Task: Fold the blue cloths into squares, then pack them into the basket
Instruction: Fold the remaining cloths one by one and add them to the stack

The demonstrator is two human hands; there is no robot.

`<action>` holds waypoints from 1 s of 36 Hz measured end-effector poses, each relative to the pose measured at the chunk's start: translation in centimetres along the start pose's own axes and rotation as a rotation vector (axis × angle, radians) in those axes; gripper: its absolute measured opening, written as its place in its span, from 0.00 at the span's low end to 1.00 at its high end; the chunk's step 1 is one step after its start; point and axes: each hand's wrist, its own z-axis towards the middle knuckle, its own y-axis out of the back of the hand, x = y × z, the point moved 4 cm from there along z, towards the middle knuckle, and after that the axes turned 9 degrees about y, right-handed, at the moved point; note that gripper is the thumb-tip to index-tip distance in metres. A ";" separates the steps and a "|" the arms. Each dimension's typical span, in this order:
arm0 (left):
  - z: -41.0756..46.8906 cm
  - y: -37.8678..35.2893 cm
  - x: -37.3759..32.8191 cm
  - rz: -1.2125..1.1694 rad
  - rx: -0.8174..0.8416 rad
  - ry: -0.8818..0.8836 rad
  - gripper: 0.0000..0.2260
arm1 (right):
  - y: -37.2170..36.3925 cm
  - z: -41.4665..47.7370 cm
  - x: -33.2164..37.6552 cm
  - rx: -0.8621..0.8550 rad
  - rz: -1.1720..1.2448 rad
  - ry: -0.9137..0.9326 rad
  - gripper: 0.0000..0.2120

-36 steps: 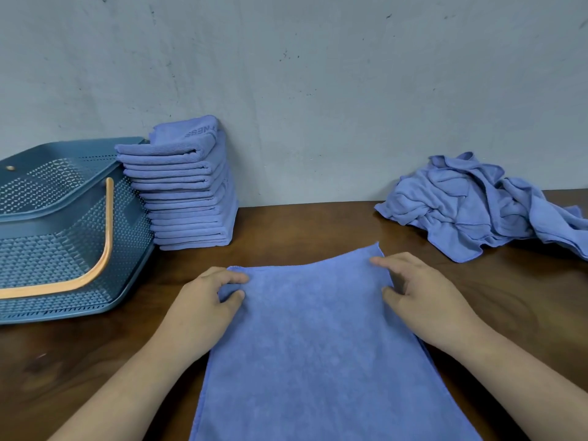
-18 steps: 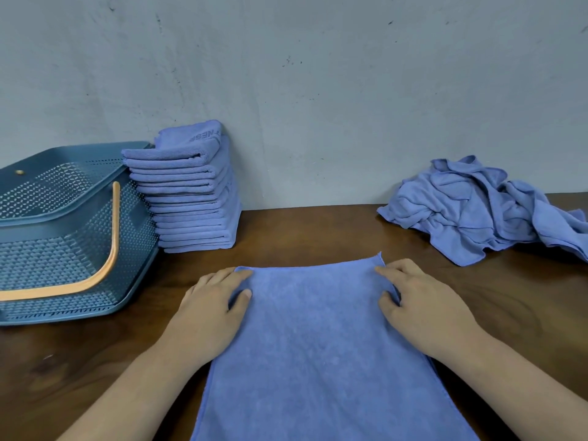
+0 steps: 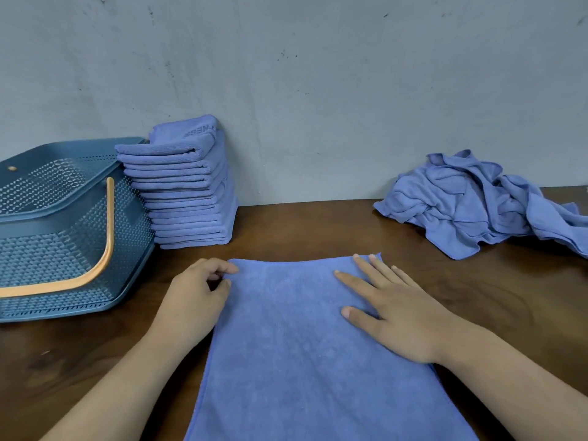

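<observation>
Just left of the hands, the basket (image 3: 63,237) stands beside a folded stack (image 3: 187,192); the left hand (image 3: 194,297) pinches the cloth (image 3: 302,345) by its far corner, the right hand (image 3: 397,316) presses flat, fingers spread. Lifting one corner alone could skew the fold.

A dark brown wooden table (image 3: 318,227) meets a grey wall (image 3: 318,90) at the back. On its left stands a teal perforated basket (image 3: 63,249) (an orange handle (image 3: 109,218) hangs down its near side), and just beside it a tall stack of folded blue cloths (image 3: 191,198). One flat cloth (image 3: 302,345) lies spread in the middle, running out of view below. A crumpled heap of blue cloths (image 3: 471,208) sits far right, well apart from the stack
</observation>
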 end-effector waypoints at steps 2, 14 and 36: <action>0.1 -0.2 0.0 0.011 -0.016 -0.012 0.16 | -0.1 -0.1 0.0 0.018 -0.024 -0.017 0.32; -1.8 -0.3 -1.3 0.270 0.005 -0.108 0.20 | 0.1 -0.2 0.4 0.059 -0.026 -0.066 0.35; -3.9 -4.4 -6.8 0.695 0.391 -0.309 0.34 | 0.3 -0.3 -0.3 0.087 0.002 -0.082 0.41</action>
